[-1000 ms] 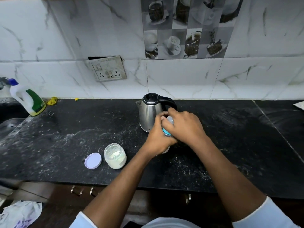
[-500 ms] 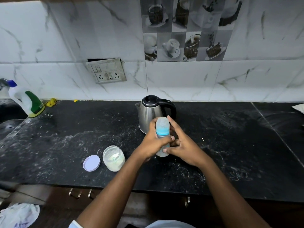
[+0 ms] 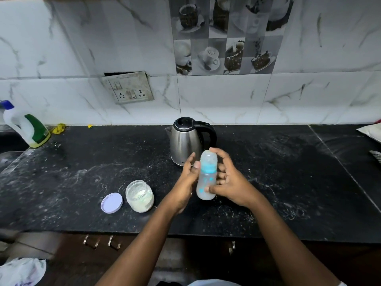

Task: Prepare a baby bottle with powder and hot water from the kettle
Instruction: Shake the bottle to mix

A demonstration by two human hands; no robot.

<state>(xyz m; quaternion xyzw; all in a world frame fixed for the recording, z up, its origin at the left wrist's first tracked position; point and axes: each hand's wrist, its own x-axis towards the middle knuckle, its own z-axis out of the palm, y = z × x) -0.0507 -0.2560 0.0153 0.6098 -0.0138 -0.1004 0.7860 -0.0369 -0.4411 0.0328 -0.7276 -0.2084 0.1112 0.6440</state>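
Observation:
The baby bottle [image 3: 207,178] stands upright in the air above the black counter [image 3: 82,182], just in front of the steel kettle [image 3: 185,141]. It has a clear cap, a blue collar and cloudy white liquid inside. My right hand [image 3: 232,182] holds it, thumb pinching the lower body and fingers curled behind. My left hand [image 3: 186,180] is at its left side with fingers straight, and its thumb touches the bottle near the collar. An open powder jar [image 3: 140,196] sits on the counter to the left, its pale lid [image 3: 111,202] lying beside it.
A white and green cleaner bottle [image 3: 24,124] stands at the far left by the sink edge, with a yellow scrap [image 3: 58,128] near the wall. A wall socket [image 3: 128,87] is above the counter. A packet [image 3: 371,131] lies at the right edge. Drawer handles [image 3: 101,242] are below the counter front.
My right hand came off the cap and moved down to hold the bottle's lower body. My left hand loosened its grip and its fingers straightened. The bottle now sits slightly nearer me.

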